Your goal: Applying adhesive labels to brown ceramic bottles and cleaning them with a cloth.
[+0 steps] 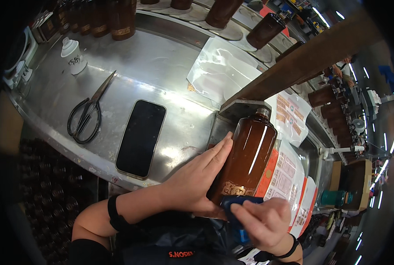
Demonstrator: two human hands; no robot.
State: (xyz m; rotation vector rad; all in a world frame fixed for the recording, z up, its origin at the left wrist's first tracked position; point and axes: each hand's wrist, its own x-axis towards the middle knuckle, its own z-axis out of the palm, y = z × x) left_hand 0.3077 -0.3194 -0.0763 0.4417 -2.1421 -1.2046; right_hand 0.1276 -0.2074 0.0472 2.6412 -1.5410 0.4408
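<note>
A glossy brown bottle (246,157) is in front of me, its neck pointing away and its base toward me. Gold lettering or ornament (238,189) marks its lower part. My left hand (200,173) grips the bottle's left side, fingers stretched along it and thumb near the base. In my right hand (266,219) a dark blue piece (237,204), perhaps a scraper or pad, is pinched and pressed against the bottle just below the gold mark. Its exact kind is hard to tell. Printed label sheets (287,170) in white and red lie right of the bottle.
Left on the metal bench (176,128) lie a black phone (141,138) and black-handled scissors (87,115), with a white squeeze bottle (75,57) beyond. A brown beam (303,57) slants above the bottle. Clear sheets (225,70) lie behind; more brown bottles (266,30) stand on round plates.
</note>
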